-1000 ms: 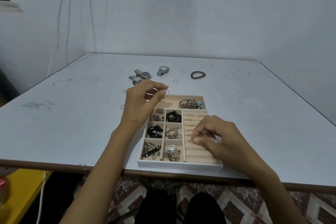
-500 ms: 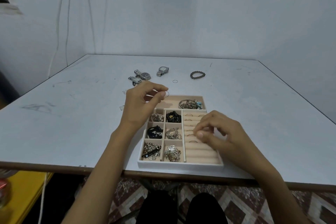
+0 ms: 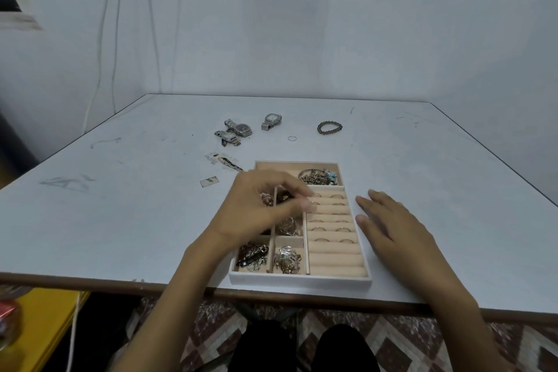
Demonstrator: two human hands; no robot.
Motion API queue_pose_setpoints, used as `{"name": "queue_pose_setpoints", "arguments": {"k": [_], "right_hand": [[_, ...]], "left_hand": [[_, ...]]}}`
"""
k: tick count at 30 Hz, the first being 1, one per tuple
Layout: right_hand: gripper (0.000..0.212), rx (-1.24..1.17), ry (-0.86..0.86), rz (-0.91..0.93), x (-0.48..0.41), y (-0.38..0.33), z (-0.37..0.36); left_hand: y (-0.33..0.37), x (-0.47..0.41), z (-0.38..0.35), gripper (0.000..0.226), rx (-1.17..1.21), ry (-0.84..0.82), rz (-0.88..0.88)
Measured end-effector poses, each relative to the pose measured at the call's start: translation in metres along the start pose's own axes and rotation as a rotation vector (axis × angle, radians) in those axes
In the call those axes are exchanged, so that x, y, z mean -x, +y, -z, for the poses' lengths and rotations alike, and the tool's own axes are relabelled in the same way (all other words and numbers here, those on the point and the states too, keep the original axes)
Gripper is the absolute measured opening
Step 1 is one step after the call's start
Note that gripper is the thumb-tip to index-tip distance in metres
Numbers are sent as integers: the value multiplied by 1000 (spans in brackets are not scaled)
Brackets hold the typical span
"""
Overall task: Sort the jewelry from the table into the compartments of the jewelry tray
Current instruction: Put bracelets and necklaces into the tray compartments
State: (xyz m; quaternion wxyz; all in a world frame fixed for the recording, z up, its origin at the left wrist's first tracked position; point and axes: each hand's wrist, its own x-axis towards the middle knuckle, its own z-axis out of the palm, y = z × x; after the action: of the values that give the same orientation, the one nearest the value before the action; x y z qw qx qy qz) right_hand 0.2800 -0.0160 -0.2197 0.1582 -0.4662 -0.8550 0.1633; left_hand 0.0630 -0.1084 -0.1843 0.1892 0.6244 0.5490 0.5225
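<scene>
Although most pieces already sit in compartments, we begin at the left of the white tabletop (image 3: pixel 120 205), where 3 watches (image 3: pixel 241 129) lie in a loose group beyond the tray, not yet sorted.

Next comes the left hand (image 3: pixel 259 205). A second ago it was raised over the far end of the jewelry tray (image 3: pixel 302 281), pinching a thin hoop. Now it has dropped toward us and swung right. Its thumb and forefinger meet in a narrow grip at the left edge of the ring rolls (image 3: pixel 332 254), by the upper rows. The hand is blurred, so we cannot tell whether the hoop is between the fingertips or already in a slot.

Beyond the tray, a loose ring (image 3: pixel 292 138) and, further right, a beaded bracelet (image 3: pixel 329 127) wait on the tabletop. Several gold rings stand in the upper rolls.

At the right, the right hand (image 3: pixel 389 226), which was working among those rolls, has drawn away. It now spreads flat just beside the tray's right wall, fingers straight, holding nothing.

We judge that the left hand is delivering the next ring, with at least 5 pieces left to sort.
</scene>
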Motion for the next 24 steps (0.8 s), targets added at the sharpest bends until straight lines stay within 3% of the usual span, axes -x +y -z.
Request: {"name": "queue_pose_setpoints", "arguments": {"k": [5,24], "right_hand": [[46,7,9,4,-1,1,-1],[47,2,2,8,1,1,-1]], "left_hand": [[10,13,-10,13,-197,-212,-110],[22,13,-6,13,-725,-342,-334]]}}
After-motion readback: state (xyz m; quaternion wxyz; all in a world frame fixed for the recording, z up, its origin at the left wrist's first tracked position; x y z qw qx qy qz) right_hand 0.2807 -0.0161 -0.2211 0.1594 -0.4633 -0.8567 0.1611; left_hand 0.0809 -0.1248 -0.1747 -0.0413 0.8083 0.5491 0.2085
